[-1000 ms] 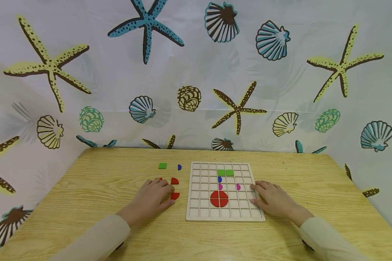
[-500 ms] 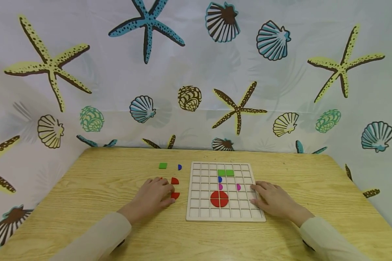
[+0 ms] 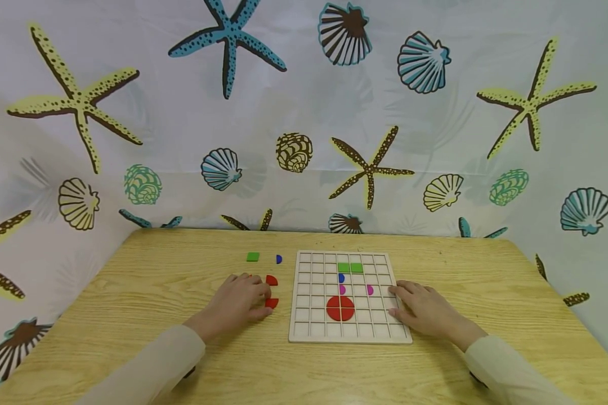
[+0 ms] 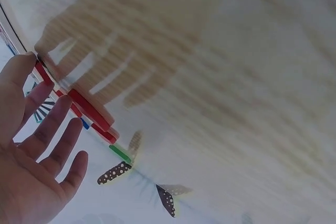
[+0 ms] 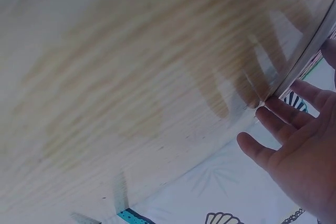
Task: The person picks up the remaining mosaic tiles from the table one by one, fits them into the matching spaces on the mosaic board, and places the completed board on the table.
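Note:
In the head view my left hand (image 3: 237, 304) hovers over or rests at several red quarter-circle pieces on the table, its fingers loosely bent. One red quarter piece (image 3: 271, 303) shows by the thumb and forefinger, another red quarter piece (image 3: 272, 280) beyond the fingertips; a third is mostly hidden behind the knuckles. The left wrist view has relaxed fingers and a larger-looking red piece (image 4: 90, 110) near the fingertips. My right hand (image 3: 425, 309) touches the right edge of the white gridded board (image 3: 302, 302), fingers loosely extended.
On the board lie a red circle of quarter pieces (image 3: 333, 315), two green squares (image 3: 357, 268), a blue half-circle (image 3: 341, 278) and two magenta half-circles (image 3: 370, 290). Left of it are a green square (image 3: 253, 257) and a blue half-circle (image 3: 278, 259). A patterned curtain (image 3: 304, 202) borders the table.
My left hand has shifted very slightly toward the back of the table. The right hand, the board and the pieces stay where they were.

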A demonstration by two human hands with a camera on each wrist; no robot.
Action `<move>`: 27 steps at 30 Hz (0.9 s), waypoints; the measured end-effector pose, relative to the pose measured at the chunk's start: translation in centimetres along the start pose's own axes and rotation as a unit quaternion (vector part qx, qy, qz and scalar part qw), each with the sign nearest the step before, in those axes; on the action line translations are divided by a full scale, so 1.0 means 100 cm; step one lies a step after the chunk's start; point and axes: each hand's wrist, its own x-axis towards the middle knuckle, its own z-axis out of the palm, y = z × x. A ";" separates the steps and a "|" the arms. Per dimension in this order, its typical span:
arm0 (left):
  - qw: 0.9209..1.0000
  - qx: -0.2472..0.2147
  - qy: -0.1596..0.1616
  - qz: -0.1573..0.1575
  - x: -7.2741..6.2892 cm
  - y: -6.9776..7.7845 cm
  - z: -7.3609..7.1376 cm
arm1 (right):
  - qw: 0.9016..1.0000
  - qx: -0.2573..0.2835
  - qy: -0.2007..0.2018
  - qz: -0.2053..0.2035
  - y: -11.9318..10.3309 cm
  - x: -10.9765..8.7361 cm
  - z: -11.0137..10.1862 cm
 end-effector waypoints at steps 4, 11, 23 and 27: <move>1.000 0.001 -0.008 -0.002 0.003 0.001 -0.001 | 1.000 0.002 -0.001 0.000 0.000 0.000 0.000; 0.999 0.016 0.017 0.026 0.010 0.006 -0.005 | 1.000 0.002 -0.013 0.006 0.001 0.001 0.002; 0.999 0.008 0.007 0.051 0.023 0.027 -0.016 | 1.000 -0.002 -0.007 0.000 0.001 0.000 0.002; 0.998 0.011 0.000 0.059 0.029 0.034 -0.015 | 1.000 -0.003 -0.004 0.000 0.001 0.000 0.001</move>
